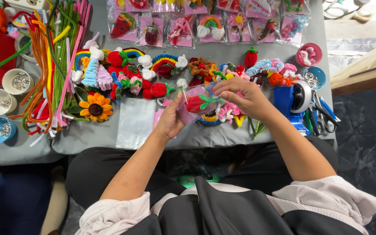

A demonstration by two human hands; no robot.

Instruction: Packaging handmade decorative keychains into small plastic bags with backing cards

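— What is in the hands?
— A small clear bag (pixel 195 102) with a red pipe-cleaner strawberry (pixel 196 104) inside. The left hand (pixel 171 122) grips the bag from below, fingers closed on its lower edge, so it sits tilted up off the bench (pixel 88 135). The right hand (pixel 240 96) comes over the top, fingers pinched on the bag's upper corner, I'd guess to keep the mouth steady.
— And around them?
— Just beyond the fingers lies a loose row of finished pieces: rainbows, strawberries, little white clouds. Farther out, past that row, the same sort sit already bagged on pink cards (pixel 183 32). Left of the left hand lies a flat empty clear bag (pixel 135 122), then a sunflower (pixel 95 108) and a bundle of pipe cleaners (pixel 62 56). Right of the right hand stands a blue tape dispenser (pixel 294 102) with scissors (pixel 323 114) beside it, close enough to grab.
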